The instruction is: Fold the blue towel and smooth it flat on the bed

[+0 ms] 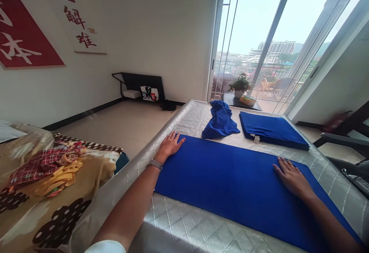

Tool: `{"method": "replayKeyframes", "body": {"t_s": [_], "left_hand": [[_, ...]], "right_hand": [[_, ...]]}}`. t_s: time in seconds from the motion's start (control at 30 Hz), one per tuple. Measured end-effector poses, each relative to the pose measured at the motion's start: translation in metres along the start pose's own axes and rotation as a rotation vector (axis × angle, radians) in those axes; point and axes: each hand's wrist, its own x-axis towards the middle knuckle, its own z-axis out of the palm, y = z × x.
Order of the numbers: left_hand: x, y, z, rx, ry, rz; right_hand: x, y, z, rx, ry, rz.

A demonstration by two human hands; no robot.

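A blue cloth (227,180) lies spread flat in a long rectangle on the quilted mattress (196,218). My left hand (170,145) rests on its far left corner, fingers stretched out. Toward the cloth's right end, my right hand (292,176) lies palm down on it with the fingers extended. Beyond the cloth, a crumpled blue cloth (220,120) sits in a loose heap. To the right of that heap is a neat folded blue stack (272,128) with white tags at its near edge. Neither hand grips anything.
A bed with patterned bedding (60,214) and a plaid garment (46,164) stands at left. Behind the mattress, a small dark table (227,100) holds a potted plant (240,84) before the glass door. A black armrest (346,139) is at right.
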Motion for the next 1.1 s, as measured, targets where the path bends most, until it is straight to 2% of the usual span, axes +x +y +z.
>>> {"method": "replayKeyframes", "body": {"t_s": [0.1,0.2,0.33,0.47,0.57,0.63,0.77,0.9,1.0,1.1], "left_hand": [[0.0,-0.002,0.001,0.009,0.009,0.007],[0.002,-0.005,0.002,0.02,0.007,0.01],[0.003,-0.007,0.001,0.04,-0.022,0.008],[0.003,-0.007,0.001,0.038,-0.015,0.002],[0.003,-0.005,0.001,0.039,-0.01,-0.002],[0.003,-0.005,0.002,0.037,-0.009,-0.005],[0.002,-0.002,0.003,0.015,0.018,0.003],[0.0,0.0,0.003,-0.014,0.035,0.014],[0.0,0.001,0.003,-0.037,0.035,0.0],[0.001,0.001,0.004,-0.034,0.033,-0.003]], "right_hand": [[0.002,0.058,0.004,0.05,0.007,0.119],[0.005,0.089,0.007,0.105,0.033,0.212],[0.003,0.096,0.005,0.12,0.041,0.236],[-0.003,0.083,-0.003,0.065,0.068,0.265],[-0.008,0.057,-0.008,0.01,0.089,0.205],[-0.013,0.029,-0.011,-0.014,0.109,0.107],[-0.026,-0.048,-0.016,0.014,0.115,-0.127],[-0.037,-0.129,-0.018,0.045,0.024,-0.278],[-0.034,-0.175,-0.017,0.031,-0.059,-0.339],[-0.024,-0.195,-0.014,0.032,-0.104,-0.314]]}}
